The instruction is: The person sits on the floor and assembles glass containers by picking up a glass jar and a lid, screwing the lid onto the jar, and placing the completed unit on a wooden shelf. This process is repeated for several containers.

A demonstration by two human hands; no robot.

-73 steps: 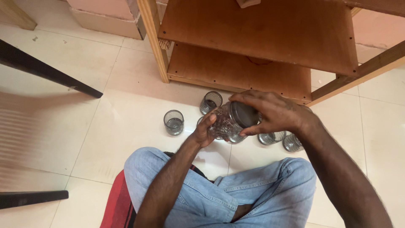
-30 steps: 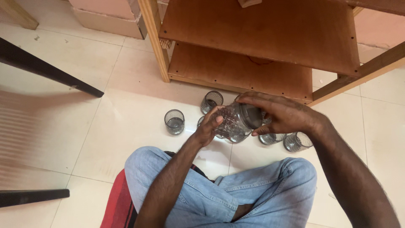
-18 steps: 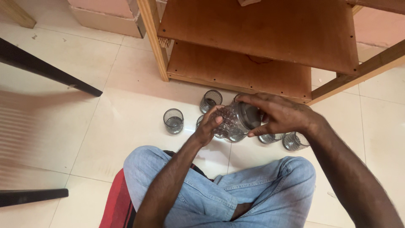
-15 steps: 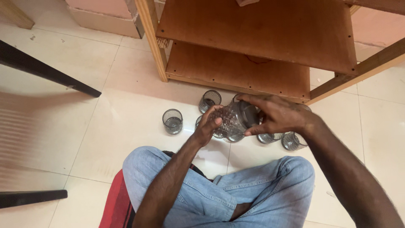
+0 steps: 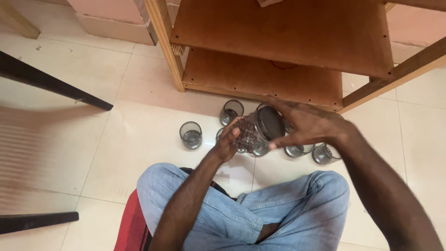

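I hold a textured glass jar [image 5: 248, 135] tilted on its side above the floor. My left hand [image 5: 227, 142] grips its body from below. Over the jar's dark grey lid [image 5: 270, 123] lies my right hand [image 5: 306, 124], fingers spread around the rim. Several small smoky glass tumblers stand on the tiles behind the jar: one at the left [image 5: 191, 135], one further back [image 5: 231, 111], and two at the right [image 5: 297, 150] [image 5: 324, 155]. My crossed legs in blue jeans [image 5: 283, 209] are below.
A wooden shelf unit [image 5: 260, 76] stands just beyond the tumblers, its lower board near the floor. Dark furniture legs [image 5: 51, 83] cross the left side. A red striped mat [image 5: 132, 223] lies under me on the cream tiles.
My right hand has shifted on the lid, its fingers now more spread, so more of the lid shows. The jar has stayed in about the same place.
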